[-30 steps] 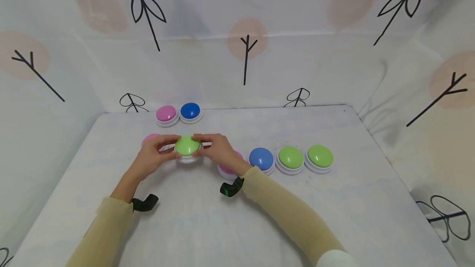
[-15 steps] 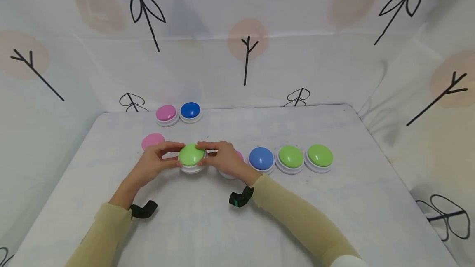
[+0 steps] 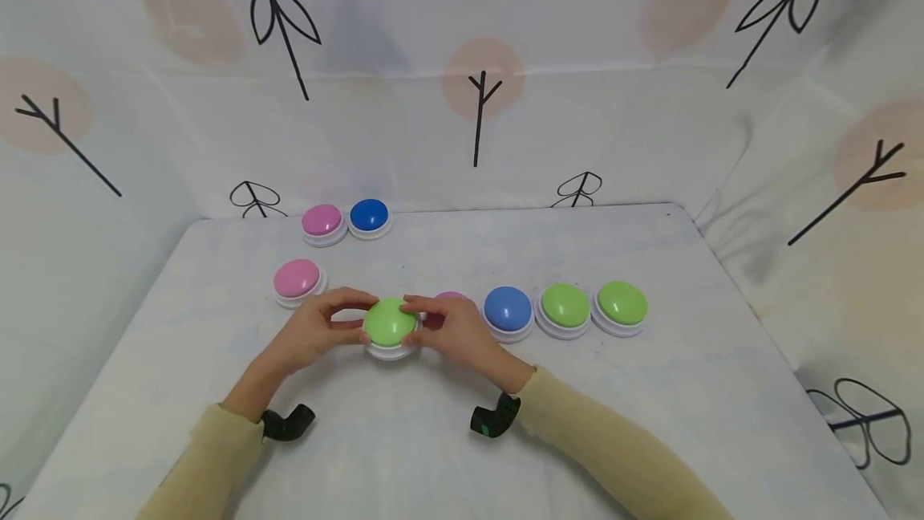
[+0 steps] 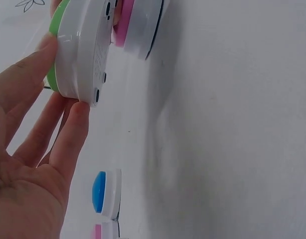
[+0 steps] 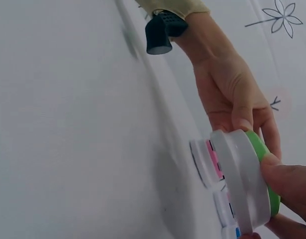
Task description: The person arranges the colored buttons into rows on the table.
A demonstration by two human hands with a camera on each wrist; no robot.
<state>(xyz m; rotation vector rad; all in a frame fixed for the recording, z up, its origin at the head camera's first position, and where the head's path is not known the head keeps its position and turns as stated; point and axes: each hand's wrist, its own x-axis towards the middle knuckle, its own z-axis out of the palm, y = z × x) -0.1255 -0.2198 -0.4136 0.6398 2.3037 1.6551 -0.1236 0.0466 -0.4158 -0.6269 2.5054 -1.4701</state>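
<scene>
A green push button with a white round base is held between both hands. My left hand pinches its left side, thumb and fingers on the rim. Opposite it, my right hand grips the right side with thumb and fingertips. In the left wrist view the base stands clear of the tabletop, its underside with small dark feet showing. A pink button lies just behind the right hand, mostly hidden by it. Another pink button sits behind the left hand.
Right of the hands, a blue button and two green buttons stand in a row on the white table. A pink button and a dark blue button stand at the back edge, before a patterned cloth.
Both hands have carried the green button toward the front and slightly right. The pink button behind the left hand is now uncovered, while the one behind the right hand is more covered.
</scene>
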